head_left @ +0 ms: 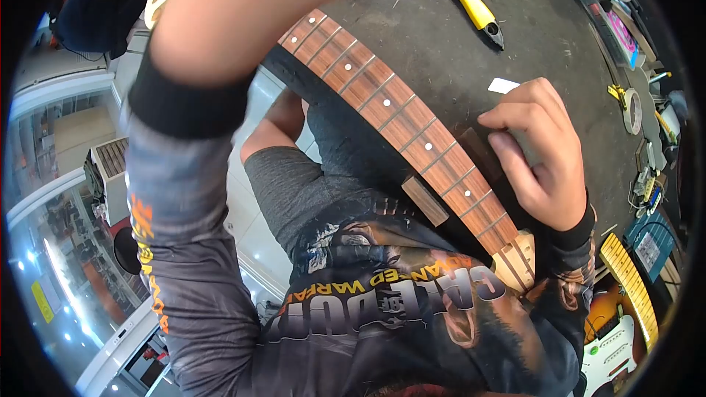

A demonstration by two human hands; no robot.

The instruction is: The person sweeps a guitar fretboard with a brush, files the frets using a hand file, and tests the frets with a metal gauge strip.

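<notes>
My right hand is above the dark bench at the right, fingers curled, index tip and thumb tip close together; anything small between them cannot be made out. A white piece lies beside its fingers. Left of the hand, a guitar neck with a brown fretboard, white dot inlays and metal frets runs diagonally, its pale wooden end near my shirt. A small brown wooden block is beside the neck. My left forearm crosses over the neck's far end and leaves the top edge, so the left hand is out of sight.
A yellow-handled tool lies on the dark bench. Along the right edge are a tape roll, small electronic parts, another neck and a guitar body. Another person is at the upper left.
</notes>
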